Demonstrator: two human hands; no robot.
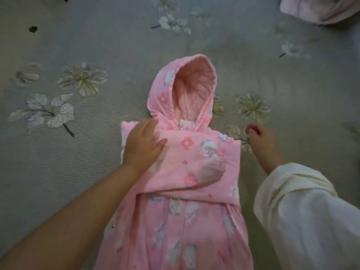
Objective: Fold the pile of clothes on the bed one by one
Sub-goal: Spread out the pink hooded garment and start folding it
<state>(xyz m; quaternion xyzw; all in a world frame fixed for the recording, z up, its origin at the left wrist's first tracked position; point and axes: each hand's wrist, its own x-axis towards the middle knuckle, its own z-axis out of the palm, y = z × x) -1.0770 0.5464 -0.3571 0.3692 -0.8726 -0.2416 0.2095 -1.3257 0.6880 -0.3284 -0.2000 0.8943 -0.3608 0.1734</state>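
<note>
The left hand [143, 144] lies flat on the pink hooded garment [187, 172], fingers straight and slightly apart, pressing a folded sleeve across its chest. The right hand [260, 142], coming out of a white sleeve [303, 211], hovers just beside the garment's right edge with fingers loosely curled, holding nothing. The garment lies spread near the middle of the bed [97, 45], hood pointing away. More pink cloth [319, 8] sits at the bed's far right corner.

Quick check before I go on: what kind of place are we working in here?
Most likely a bedroom, on a bed: a grey flower-printed bedspread fills the view, a pink hooded garment lies spread on it, and another pink cloth waits at the far corner.
</note>
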